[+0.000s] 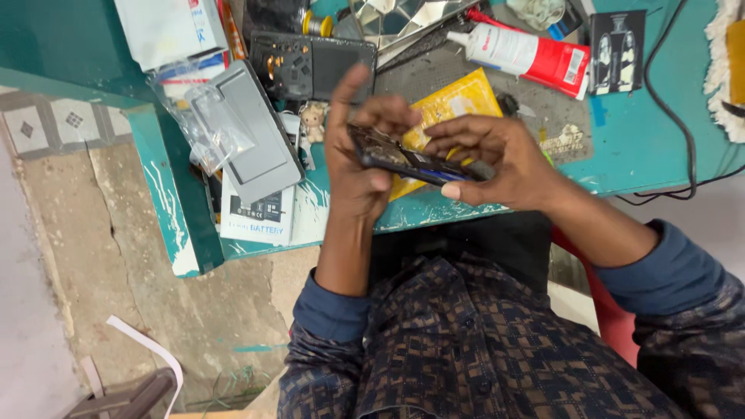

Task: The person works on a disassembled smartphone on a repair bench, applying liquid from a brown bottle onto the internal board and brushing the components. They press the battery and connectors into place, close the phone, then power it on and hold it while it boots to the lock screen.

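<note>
Fingers (365, 116) of left hand (353, 167) curl around opened phone (411, 161) | right hand (497, 159) pinches its far end

A phone (415, 161) is held between the left hand (357, 155) and right hand (497, 159), above a packet (454, 105) lying on the table (644, 147).

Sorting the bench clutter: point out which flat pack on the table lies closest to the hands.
The yellow pack, directly behind the opened phone; the white pack lies farther left.
</note>
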The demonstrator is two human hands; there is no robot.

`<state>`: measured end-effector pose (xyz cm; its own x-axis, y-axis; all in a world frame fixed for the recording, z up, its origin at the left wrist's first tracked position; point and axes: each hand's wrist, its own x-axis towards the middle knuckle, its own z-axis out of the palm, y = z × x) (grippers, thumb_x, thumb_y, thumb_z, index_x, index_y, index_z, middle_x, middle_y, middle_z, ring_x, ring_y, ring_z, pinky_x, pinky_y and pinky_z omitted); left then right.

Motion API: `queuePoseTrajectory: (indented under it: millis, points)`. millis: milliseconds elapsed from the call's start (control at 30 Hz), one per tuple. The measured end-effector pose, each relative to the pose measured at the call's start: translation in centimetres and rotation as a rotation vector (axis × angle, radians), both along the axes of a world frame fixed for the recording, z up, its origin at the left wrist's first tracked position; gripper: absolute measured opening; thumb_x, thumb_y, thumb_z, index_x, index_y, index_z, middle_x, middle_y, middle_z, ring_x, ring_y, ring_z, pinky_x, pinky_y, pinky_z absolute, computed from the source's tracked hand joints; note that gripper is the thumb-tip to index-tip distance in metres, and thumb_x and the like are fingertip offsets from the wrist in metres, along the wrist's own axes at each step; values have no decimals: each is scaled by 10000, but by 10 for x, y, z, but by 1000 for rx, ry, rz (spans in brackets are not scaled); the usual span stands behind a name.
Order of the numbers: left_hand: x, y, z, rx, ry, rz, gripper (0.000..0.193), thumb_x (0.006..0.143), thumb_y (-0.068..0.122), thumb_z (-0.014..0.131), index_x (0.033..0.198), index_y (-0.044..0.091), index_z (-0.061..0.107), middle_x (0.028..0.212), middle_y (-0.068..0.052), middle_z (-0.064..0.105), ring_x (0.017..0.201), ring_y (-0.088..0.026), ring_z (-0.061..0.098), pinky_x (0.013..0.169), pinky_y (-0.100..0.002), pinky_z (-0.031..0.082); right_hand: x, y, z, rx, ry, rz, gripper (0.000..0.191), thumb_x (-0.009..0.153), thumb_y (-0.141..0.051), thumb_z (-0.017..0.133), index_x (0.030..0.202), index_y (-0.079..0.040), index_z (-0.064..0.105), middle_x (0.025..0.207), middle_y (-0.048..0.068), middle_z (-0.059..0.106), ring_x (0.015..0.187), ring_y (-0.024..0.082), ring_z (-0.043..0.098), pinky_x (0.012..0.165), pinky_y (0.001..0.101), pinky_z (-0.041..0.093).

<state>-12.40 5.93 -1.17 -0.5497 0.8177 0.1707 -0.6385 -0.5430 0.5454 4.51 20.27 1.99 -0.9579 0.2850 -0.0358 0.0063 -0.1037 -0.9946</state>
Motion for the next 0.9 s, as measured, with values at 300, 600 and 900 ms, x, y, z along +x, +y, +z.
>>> queuePoseTrajectory:
  millis: [300,600,900]
  points:
    - [-3,24,-6,-147,-41,-20,420,743,-77,903,930,77,560,879,-86,694,839,-209,724,792,-343,617,9,-2,-17,-282,-150,-68,607,901,-271,692,1358,116,591,1240,167,692,1128,211,695,1022,371,577]
    - [-2,39,16,-350,18,7,342,794,-72,867,838,77,562,831,-76,699,721,-125,668,654,-275,560,-2,-1,-17,-710,-210,-140,614,899,-324,661,1322,114,587,1190,232,696,1067,293,712,982,442,585]
    - [-1,44,47,-474,92,-18,329,783,28,891,840,80,571,793,-67,692,606,-108,644,459,-241,490,-9,-6,-5,-836,-153,-135,720,851,-381,690,1441,-11,506,1249,204,665,1137,310,678,979,488,563]
